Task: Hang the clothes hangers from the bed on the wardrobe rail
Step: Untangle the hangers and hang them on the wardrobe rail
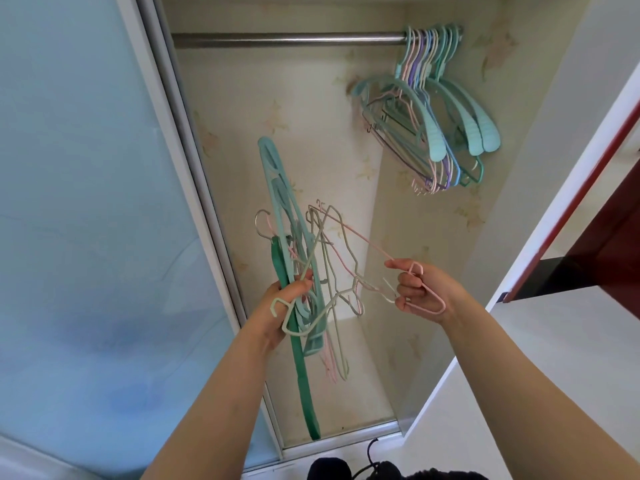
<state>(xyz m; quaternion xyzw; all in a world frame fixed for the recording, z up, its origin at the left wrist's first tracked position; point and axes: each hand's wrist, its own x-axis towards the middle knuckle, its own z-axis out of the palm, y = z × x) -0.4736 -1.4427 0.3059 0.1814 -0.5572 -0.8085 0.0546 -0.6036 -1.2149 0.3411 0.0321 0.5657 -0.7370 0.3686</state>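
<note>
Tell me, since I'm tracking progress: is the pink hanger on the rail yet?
No. The right hand grips the pink hanger, below the rail.

A tangled bunch of green, grey and pink hangers (304,271) hangs upright below the metal rail (287,39), where pastel hangers (440,109) crowd the right end.

The rail (287,39) is brushed metal with a dull sheen. The hung hangers (436,109) look like matt pastel plastic, some ribbed at the ends. The held bunch (304,271) mixes thin coated wire and matt plastic. The sliding door (86,202) is glossy, frosted blue.
</note>
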